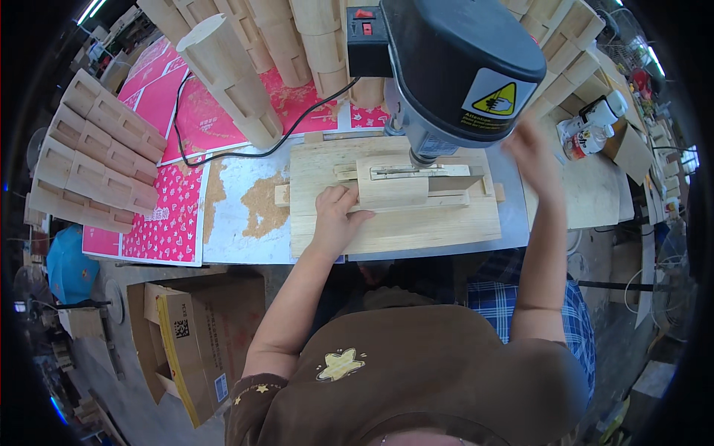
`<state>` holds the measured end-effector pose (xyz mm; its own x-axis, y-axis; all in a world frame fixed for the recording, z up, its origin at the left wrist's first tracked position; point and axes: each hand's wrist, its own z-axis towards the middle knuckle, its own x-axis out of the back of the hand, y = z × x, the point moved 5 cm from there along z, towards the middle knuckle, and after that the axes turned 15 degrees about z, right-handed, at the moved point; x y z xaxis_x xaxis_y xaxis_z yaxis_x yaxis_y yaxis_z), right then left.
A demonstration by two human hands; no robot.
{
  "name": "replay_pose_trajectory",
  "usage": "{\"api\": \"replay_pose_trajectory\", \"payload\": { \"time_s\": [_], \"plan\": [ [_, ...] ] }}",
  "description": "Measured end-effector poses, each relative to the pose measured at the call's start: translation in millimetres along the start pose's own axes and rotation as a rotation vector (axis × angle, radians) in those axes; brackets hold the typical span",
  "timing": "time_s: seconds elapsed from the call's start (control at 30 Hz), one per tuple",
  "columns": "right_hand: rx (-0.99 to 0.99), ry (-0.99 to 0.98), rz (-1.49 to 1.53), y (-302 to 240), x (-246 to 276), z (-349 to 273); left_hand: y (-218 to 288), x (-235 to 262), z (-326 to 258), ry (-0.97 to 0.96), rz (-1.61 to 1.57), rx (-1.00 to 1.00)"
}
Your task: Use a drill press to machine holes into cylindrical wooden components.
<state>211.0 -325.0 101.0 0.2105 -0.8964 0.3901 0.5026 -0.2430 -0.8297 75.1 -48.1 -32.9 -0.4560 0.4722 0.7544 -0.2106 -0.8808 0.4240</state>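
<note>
Head view: left hand at the left end of the wooden block, fingers bent, thumb apart from them along the near side. It touches the block; cannot tell whether it clamps it. Right hand raised at the right side of the drill press, blurred and partly hidden; cannot tell how far open it is or whether it holds anything.

The block lies on its side on the wooden board, beneath the press head, its slot facing up near the chuck.

Judgement on method: the left hand should keep the block seated and square, fingers well clear of the chuck; feed should be slow and even, with chips cleared from the slot.

Farther out: board on the bench; sawdust to its left; black cord behind that.
</note>
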Motion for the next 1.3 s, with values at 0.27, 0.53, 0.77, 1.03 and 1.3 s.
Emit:
{"api": "replay_pose_trajectory", "payload": {
  "time_s": [0.27, 0.53, 0.77, 1.03, 1.3],
  "plan": [
    [0.322, 0.024, 0.105, -92, -31, 106, -23, 11, -24, 0.103, 0.058, -0.008],
    [0.189, 0.28, -0.321, -13, 55, -1, -8, -27, -12, 0.147, -0.089, -0.096],
    [0.46, 0.266, -0.196, -67, -39, -68, -12, -9, -19, 0.11, -0.039, -0.009],
    [0.425, 0.195, 0.054, 46, -67, -70, -13, -10, -18, 0.138, -0.022, -0.007],
    [0.338, 0.343, -0.321, -21, 2, -34, -9, -23, -16, 0.097, 0.001, 0.015]
  ]
}}
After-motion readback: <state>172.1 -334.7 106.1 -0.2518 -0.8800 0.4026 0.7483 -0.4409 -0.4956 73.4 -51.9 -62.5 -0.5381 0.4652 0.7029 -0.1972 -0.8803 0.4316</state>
